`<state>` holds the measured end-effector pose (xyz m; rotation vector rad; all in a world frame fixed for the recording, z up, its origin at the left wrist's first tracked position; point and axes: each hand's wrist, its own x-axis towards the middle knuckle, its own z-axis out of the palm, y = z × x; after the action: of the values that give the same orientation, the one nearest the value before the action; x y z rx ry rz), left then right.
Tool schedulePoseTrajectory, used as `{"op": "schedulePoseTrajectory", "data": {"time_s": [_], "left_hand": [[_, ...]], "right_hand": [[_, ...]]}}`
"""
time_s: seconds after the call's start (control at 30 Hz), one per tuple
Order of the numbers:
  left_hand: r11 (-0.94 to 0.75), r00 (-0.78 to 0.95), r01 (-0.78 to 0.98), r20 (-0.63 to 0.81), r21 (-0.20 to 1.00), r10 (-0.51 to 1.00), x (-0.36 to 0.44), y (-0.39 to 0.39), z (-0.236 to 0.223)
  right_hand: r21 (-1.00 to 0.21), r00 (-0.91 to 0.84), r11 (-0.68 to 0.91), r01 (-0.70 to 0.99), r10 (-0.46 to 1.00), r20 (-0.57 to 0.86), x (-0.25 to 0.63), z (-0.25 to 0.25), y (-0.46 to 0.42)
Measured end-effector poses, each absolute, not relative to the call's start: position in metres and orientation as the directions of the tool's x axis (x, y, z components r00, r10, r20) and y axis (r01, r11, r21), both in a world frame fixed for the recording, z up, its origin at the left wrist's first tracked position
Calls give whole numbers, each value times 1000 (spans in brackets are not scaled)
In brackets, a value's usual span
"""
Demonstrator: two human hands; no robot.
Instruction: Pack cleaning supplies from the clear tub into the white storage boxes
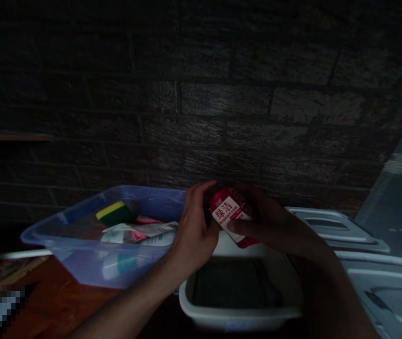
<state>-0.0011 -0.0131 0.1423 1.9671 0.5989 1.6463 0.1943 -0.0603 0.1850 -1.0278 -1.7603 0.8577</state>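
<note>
Above the far end of the white tub [243, 313], in front of the dark brick wall [222, 99], I hold a red bottle [229, 215] tilted, its white label turned toward me. My right hand [266, 219] grips it from the right: the thumb lies across the lower label, while the other fingers are lost in shadow. My left hand [196, 221] curves about the bottle's left side, fingers bent at the far side and thumb at the near one; I cannot tell whether they press on it. Below, a dark object [227, 285] lies in the tub, too dim to make out. On the left, the translucent blue bin [77, 266] stands on a reddish-brown surface [52, 301], holding a yellow-and-green sponge [114, 213] and a white bottle [119, 266] seen through its near wall. To the right are two pale lids [391, 287], one near, one farther back.
</note>
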Motion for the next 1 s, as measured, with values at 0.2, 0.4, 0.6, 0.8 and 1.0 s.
{"op": "schedulePoseTrajectory", "data": {"time_s": [0.2,0.4,0.6,0.8,1.0], "left_hand": [[-295,371,-414,455,862,810,2,-24,152],[-261,509,-336,407,905,758,8,-29,153],[-285,518,-166,330,944,789,-2,-21,155],[-416,478,-110,415,903,775,-7,-24,161],[-533,527,34,438,846,728,-12,-28,163]], "right_hand": [[-872,-65,447,198,894,444,184,186,-51],[-840,-78,388,378,918,389,182,183,-47],[-765,-10,504,401,837,547,186,175,-46],[-756,-217,496,427,868,447,203,177,-69],[-633,-219,459,624,880,422,211,178,-94]]}}
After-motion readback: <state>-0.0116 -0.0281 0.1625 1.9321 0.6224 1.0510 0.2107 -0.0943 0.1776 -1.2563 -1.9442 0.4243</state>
